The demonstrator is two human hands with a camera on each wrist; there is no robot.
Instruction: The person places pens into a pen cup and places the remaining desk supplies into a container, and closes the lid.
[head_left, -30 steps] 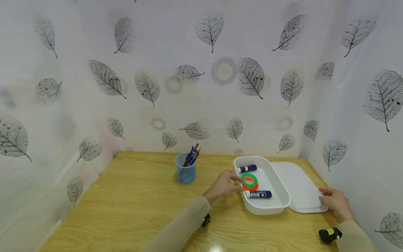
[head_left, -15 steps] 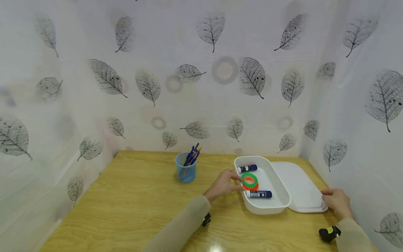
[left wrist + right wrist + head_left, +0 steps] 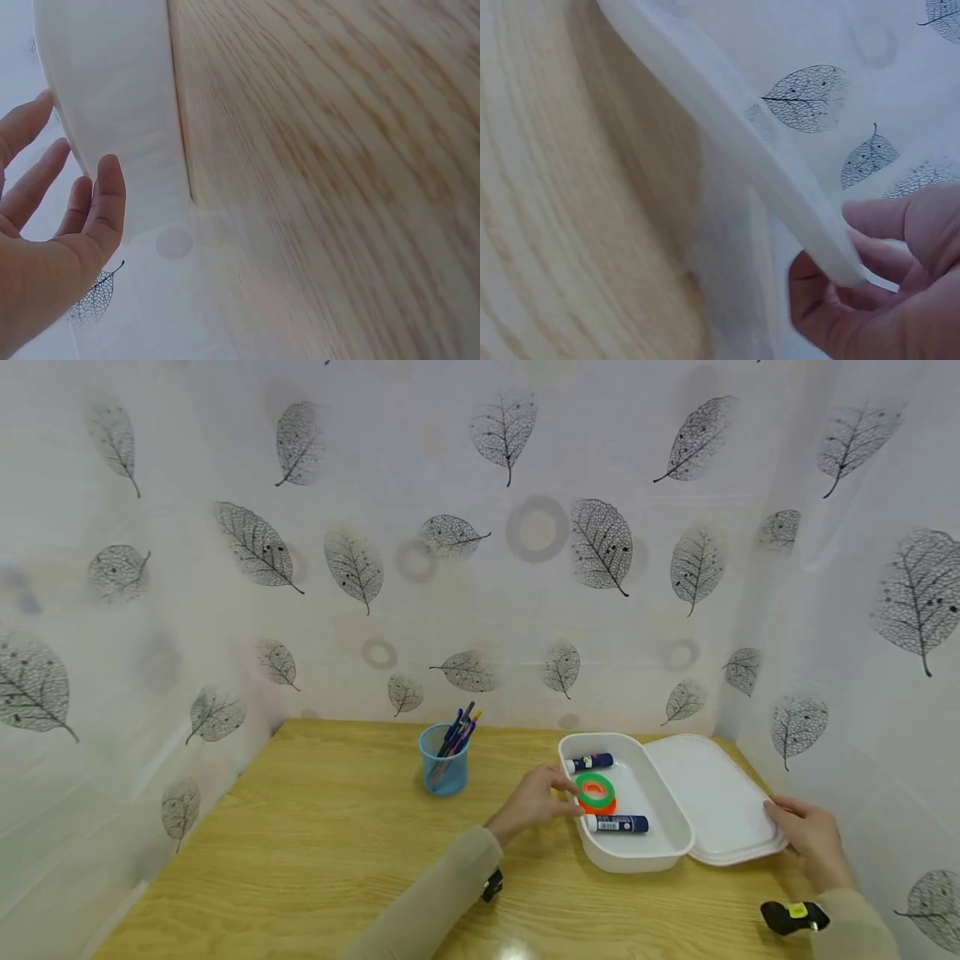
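Note:
A white plastic box (image 3: 633, 862) stands on the table at the right, holding two dark-blue glue sticks (image 3: 621, 824) and two rolls of tape, a green roll (image 3: 606, 779) lying over an orange roll (image 3: 602, 809). My left hand (image 3: 531, 804) is at the box's left rim, fingers loosely bent and spread, fingertips right at the edge. To the right of the box is its white lid (image 3: 716, 793). My right hand (image 3: 810, 835) grips the lid's near right corner, thumb on top and fingers beneath. In the right wrist view that side of the lid (image 3: 742, 157) is tilted up off the table.
A blue mesh pen cup (image 3: 444, 768) with several pens stands left of the box, toward the back. Sheets printed with leaves (image 3: 525, 610) enclose the wooden table (image 3: 337, 827) at the back and both sides.
My right hand has taken hold of the lid's corner and raised its right side from the table. The left hand stays at the box rim.

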